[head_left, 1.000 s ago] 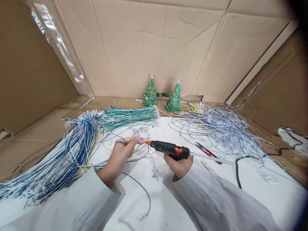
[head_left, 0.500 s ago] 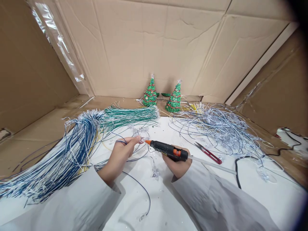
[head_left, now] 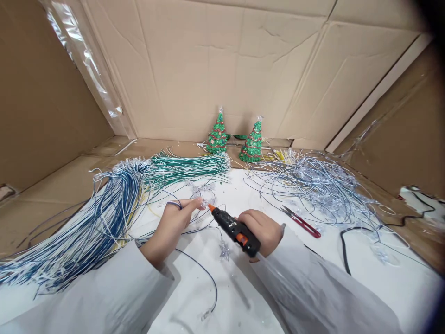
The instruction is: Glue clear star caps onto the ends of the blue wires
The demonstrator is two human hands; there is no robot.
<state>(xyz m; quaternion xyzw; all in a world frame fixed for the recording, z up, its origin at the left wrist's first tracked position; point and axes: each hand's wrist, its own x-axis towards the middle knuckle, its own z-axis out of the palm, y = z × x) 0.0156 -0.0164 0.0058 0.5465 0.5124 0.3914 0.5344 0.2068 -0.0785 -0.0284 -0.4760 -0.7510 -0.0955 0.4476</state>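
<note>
Head view: my right grip (head_left: 262,230) clasped the glue gun (head_left: 234,229), nozzle at ten o'clock touching the clear star (head_left: 205,202) pinched in my left grip (head_left: 174,222).

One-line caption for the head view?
Right hand aims glue gun at clear star pinched by left hand.

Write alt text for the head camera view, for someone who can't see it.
A person's right hand holds a black glue gun, its orange tip against a small clear star piece pinched in the left hand. Around them on the white table lie blue and green wire bundles, red snips and two miniature Christmas trees.
</note>
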